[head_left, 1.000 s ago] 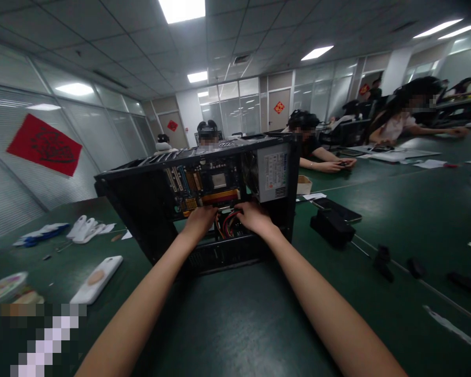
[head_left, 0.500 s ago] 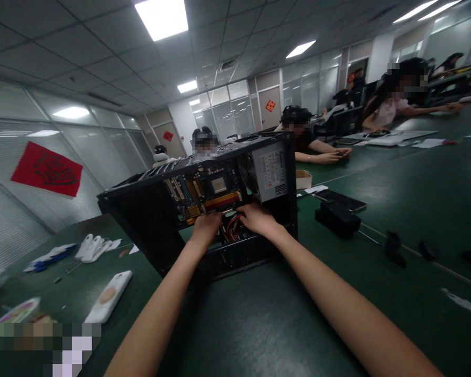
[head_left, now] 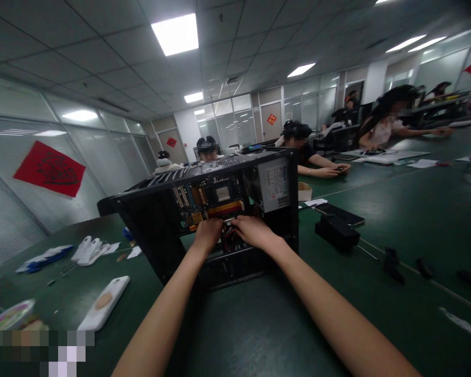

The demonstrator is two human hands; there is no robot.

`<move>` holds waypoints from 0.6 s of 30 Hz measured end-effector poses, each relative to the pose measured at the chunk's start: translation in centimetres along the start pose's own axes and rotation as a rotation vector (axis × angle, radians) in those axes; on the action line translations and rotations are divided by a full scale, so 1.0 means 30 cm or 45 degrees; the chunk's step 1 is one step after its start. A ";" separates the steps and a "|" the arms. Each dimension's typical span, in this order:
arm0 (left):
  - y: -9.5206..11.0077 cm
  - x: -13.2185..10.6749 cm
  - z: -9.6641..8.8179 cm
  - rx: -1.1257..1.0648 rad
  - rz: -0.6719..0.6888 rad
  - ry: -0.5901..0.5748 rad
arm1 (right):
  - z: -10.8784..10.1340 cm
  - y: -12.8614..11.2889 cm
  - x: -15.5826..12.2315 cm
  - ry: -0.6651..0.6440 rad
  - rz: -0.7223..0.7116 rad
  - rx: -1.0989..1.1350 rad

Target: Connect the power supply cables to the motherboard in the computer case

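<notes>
The left hand (head_left: 209, 234) and right hand (head_left: 254, 230) are held with bent fingers near the motherboard's (head_left: 210, 191) lower edge; what is grasped, if anything, cannot be told. Between them, cables (head_left: 230, 243) are seen inside the open computer case (head_left: 153, 225), which is stood on the green table (head_left: 243, 324), with a power supply (head_left: 273, 184) mounted at right.

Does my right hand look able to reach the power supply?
Probably yes: the computer case is open on this side, and the power supply sits above your right hand, its labelled face uncovered.
</notes>
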State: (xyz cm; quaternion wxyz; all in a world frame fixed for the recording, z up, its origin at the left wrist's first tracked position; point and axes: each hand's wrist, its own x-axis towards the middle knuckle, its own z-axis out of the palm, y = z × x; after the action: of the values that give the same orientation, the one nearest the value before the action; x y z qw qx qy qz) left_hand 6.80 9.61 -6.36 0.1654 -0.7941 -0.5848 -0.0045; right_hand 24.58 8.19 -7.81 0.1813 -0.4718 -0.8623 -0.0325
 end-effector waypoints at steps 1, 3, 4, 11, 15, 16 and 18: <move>-0.003 -0.007 -0.001 -0.040 -0.013 0.020 | -0.002 -0.001 -0.001 0.006 0.015 -0.009; -0.007 -0.022 0.001 -0.152 -0.030 0.107 | -0.004 -0.001 -0.002 0.038 0.057 -0.021; -0.008 -0.030 0.003 -0.228 -0.006 0.155 | -0.004 -0.001 -0.002 0.061 0.074 -0.019; -0.010 -0.049 0.027 -0.550 0.316 -0.054 | 0.009 -0.004 0.001 0.187 0.151 -0.014; -0.023 -0.034 0.048 -0.449 0.302 -0.033 | 0.005 -0.012 0.001 0.173 0.146 -0.105; -0.027 -0.029 0.052 -0.426 0.294 -0.024 | 0.003 -0.014 0.004 0.129 0.112 -0.132; -0.032 -0.023 0.059 -0.382 0.266 -0.029 | 0.000 -0.013 0.015 0.031 0.039 -0.173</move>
State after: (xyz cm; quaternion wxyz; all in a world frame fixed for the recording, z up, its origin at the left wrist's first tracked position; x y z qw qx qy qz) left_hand 5.36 9.70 -7.91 0.0380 -0.8663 -0.4937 -0.0656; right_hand 24.02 8.33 -7.60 0.1597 -0.4956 -0.8486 -0.0939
